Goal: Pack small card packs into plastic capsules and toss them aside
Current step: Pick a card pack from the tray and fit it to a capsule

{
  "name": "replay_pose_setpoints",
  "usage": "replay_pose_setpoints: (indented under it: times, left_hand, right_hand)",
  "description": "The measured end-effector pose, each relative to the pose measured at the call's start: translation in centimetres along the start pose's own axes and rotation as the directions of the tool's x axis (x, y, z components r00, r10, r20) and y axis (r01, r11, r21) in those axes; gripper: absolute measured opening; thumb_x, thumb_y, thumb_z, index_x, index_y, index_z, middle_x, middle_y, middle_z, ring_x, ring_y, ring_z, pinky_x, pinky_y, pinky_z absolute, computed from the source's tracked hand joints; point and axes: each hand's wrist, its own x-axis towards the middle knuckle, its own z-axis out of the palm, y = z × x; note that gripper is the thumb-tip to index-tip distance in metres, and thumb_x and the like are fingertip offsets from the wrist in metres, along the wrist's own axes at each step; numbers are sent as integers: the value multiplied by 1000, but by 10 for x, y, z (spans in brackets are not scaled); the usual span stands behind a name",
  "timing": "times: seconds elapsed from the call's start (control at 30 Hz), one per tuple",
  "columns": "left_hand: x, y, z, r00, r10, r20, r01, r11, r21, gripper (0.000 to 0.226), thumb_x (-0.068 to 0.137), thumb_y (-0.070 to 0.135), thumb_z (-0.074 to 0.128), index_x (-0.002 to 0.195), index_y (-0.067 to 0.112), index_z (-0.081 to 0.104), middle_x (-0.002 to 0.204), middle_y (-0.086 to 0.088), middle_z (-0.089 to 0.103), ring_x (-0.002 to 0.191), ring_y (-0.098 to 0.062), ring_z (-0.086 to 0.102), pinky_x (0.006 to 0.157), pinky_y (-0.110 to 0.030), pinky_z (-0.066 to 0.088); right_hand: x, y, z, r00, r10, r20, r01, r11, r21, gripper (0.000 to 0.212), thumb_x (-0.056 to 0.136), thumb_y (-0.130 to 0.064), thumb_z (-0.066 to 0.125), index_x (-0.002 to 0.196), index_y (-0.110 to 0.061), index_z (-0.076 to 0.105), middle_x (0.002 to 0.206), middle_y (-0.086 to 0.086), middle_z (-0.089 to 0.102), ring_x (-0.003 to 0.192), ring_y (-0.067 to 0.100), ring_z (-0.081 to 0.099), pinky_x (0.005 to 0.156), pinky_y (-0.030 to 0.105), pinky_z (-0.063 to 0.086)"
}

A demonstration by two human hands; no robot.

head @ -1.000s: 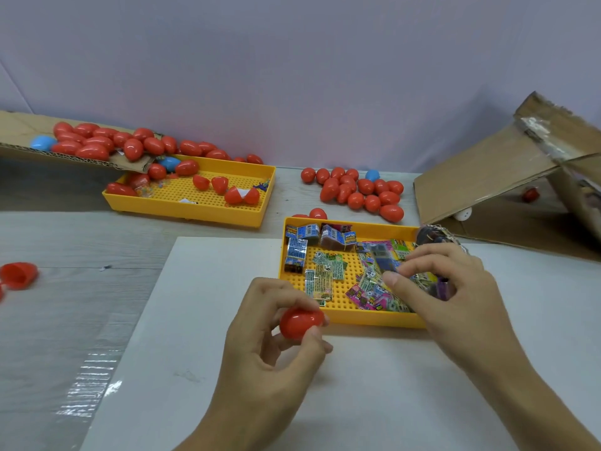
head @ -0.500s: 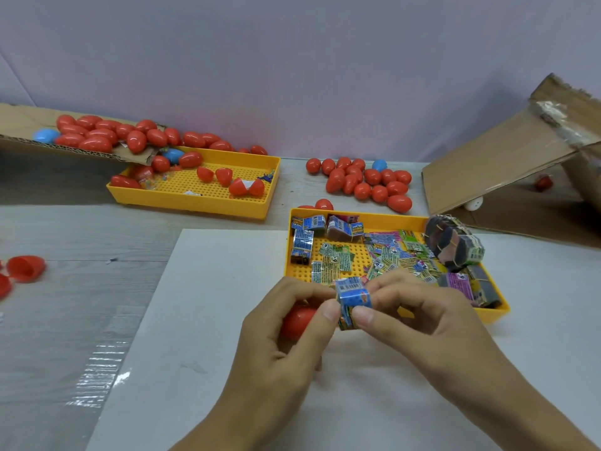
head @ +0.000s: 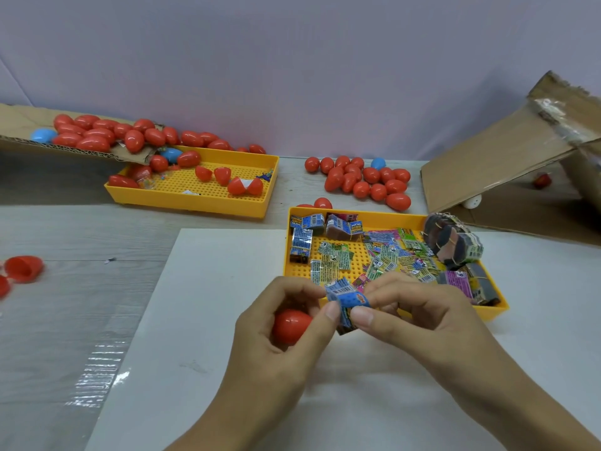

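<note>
Nearest me, over a white sheet [head: 227, 369] on the tabletop [head: 65, 320], the left hand [head: 276, 346] cups a red capsule [head: 290, 325] in its curled fingers [head: 292, 289], its thumb also pressing a blue card pack [head: 346, 299]. The right hand [head: 419, 323] pinches that same pack between thumb and fingertips. Just behind sits a yellow tray [head: 494, 305] littered with more card packs [head: 383, 258]. Farther back lie a pile of red capsules [head: 364, 182], a second yellow tray [head: 195, 201] and a cardboard box [head: 504, 157].
</note>
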Motion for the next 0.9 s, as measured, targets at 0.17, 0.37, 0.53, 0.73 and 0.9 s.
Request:
replay_pose_setpoints:
  times: [0.17, 0.37, 0.53, 0.73, 0.9]
  left_hand:
    - [4, 0, -1, 998, -42, 39, 43, 998, -36, 25, 73, 47, 69, 87, 28, 75, 67, 11, 62, 54, -2, 55, 53, -11, 42]
    - [5, 0, -2, 998, -40, 53, 40, 999, 3, 11, 74, 37, 74, 81, 29, 77, 75, 7, 66, 61, -3, 59, 53, -14, 46]
    - [7, 0, -3, 993, -100, 68, 109, 986, -130, 25, 71, 40, 64, 75, 17, 75, 62, -4, 58, 51, -10, 50, 48, -20, 41]
    - [5, 1, -4, 983, -58, 172, 82, 987, -135, 29, 76, 34, 62, 70, 7, 70, 61, -2, 57, 49, -13, 47, 48, -19, 38]
    - [6, 4, -4, 978, -60, 198, 91, 985, -147, 26, 75, 34, 63, 68, 10, 71, 63, -4, 57, 51, -13, 47, 49, -18, 40]
  right_hand:
    - [1, -3, 0, 998, 5, 61, -6, 1000, 21, 11, 74, -29, 76, 63, -28, 74, 69, -13, 55, 68, 29, 41, 59, 37, 33]
    - [0, -1, -2, 994, 6, 106, -1, 999, -48, 15, 74, -45, 76, 73, -30, 78, 73, -3, 59, 68, 38, 44, 60, 47, 35]
    - [-1, -4, -4, 999, -40, -2, 39, 991, -130, 25, 75, -55, 71, 86, -34, 78, 82, -2, 67, 74, 28, 56, 65, 42, 45]
    - [-5, -4, 3, 992, -113, 56, 119, 987, -106, 25, 81, -34, 73, 105, -38, 75, 95, -7, 67, 74, 18, 59, 60, 43, 47]
    - [-4, -2, -1, 991, -94, 93, 97, 995, -30, 20, 83, -26, 72, 102, -31, 77, 93, -6, 68, 78, 14, 62, 62, 31, 52]
